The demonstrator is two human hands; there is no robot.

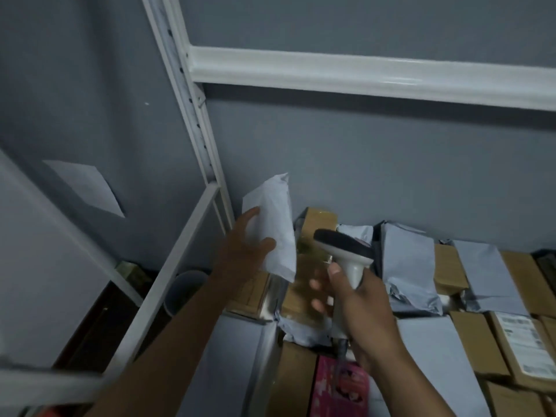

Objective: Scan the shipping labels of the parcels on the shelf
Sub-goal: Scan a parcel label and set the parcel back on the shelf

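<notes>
Left hand [245, 251] grips a white mailer parcel [275, 224], lifted upright above the shelf's [373, 75] packed boxes, likely to face its label toward the handheld scanner [346, 251] that the right hand [358, 299] clasps just beside it.

The picture is dim and a bit grey, with soft light and no sharp shadows, and the white shelf bar [376, 76] at the top has a bright shiny streak on it. The left hand [243, 251], the right hand [358, 308] and the white packet [275, 224] look smeared and fuzzy, and the boxes [304, 293] under them are blurry too. The straight shelf post [192, 115] leans and bends near the edges, and the bottom left corner is very dark and soft.
</notes>
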